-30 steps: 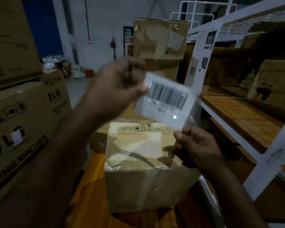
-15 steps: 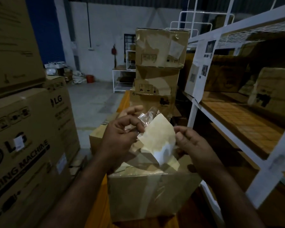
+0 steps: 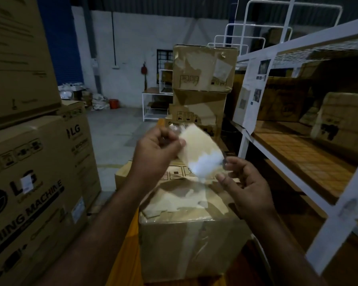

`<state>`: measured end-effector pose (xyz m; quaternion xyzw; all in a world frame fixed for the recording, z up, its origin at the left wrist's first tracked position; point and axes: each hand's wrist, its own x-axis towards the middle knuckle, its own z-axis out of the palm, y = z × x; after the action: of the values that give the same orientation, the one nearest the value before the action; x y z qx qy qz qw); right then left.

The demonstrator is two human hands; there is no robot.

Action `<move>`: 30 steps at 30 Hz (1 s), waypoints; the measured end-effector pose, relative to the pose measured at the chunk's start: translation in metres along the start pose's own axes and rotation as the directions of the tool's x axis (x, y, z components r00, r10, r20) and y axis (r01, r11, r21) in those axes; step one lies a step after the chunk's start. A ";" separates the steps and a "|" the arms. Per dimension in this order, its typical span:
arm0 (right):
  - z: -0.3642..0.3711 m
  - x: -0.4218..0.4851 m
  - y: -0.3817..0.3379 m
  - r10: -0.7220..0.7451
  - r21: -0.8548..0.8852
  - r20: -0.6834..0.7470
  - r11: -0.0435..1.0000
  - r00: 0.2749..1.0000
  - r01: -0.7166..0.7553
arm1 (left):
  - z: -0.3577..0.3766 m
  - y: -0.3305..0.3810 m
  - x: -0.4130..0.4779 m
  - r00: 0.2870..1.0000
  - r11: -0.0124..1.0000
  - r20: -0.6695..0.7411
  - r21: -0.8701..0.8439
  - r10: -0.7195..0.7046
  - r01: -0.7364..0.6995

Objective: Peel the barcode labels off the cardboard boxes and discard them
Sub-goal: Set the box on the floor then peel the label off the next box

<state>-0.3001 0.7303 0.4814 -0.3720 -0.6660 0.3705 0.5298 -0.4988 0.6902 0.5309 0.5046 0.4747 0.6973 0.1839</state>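
Observation:
A peeled barcode label [image 3: 201, 151] hangs in the air with its brownish back side toward me. My left hand [image 3: 155, 153] pinches its upper left corner, along with a bit of clear tape. My right hand [image 3: 244, 186] touches the label's lower right edge with thumb and fingertips, fingers half spread. Below both hands stands a taped cardboard box [image 3: 190, 234] whose top shows a torn, pale patch. A stack of three cardboard boxes [image 3: 201, 87] rises behind; the top one carries a pale label on its right side.
Large LG washing machine cartons [image 3: 35, 182] are stacked at the left, one with a small white sticker. A white metal rack [image 3: 262, 153] with wooden shelves and more boxes fills the right. The box rests on an orange surface [image 3: 124, 254]. Concrete floor lies beyond.
The label has been flipped from barcode side to its back side. Both hands dropped from face height, then rose a little; my right hand's grip on the lower edge has loosened.

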 end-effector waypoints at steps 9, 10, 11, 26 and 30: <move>0.015 -0.024 -0.006 -0.243 -0.609 0.372 0.665 0.896 0.433 | 0.011 -0.050 0.034 0.993 0.900 -0.117 0.431 -0.015 0.064; 0.019 -0.029 -0.008 -0.200 -0.659 0.445 0.587 0.873 0.470 | 0.009 -0.055 0.036 0.996 0.837 -0.090 0.542 -0.028 0.073; 0.024 -0.035 -0.012 -0.115 -0.708 0.492 0.524 0.863 0.474 | 0.007 -0.057 0.038 0.997 0.766 -0.075 0.639 -0.032 0.073; 0.056 -0.047 -0.010 -0.229 -0.645 0.637 0.367 0.737 0.671 | 0.003 -0.067 0.049 0.999 0.678 -0.042 0.734 -0.032 0.052; 0.043 -0.056 -0.019 -0.100 -0.683 0.628 0.404 0.771 0.609 | 0.008 -0.067 0.049 0.998 0.666 -0.041 0.744 -0.041 0.057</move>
<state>-0.3356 0.6674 0.4672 -0.3189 -0.9340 -0.0595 0.1497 -0.5278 0.7626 0.5001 0.5156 0.7329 0.4432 -0.0240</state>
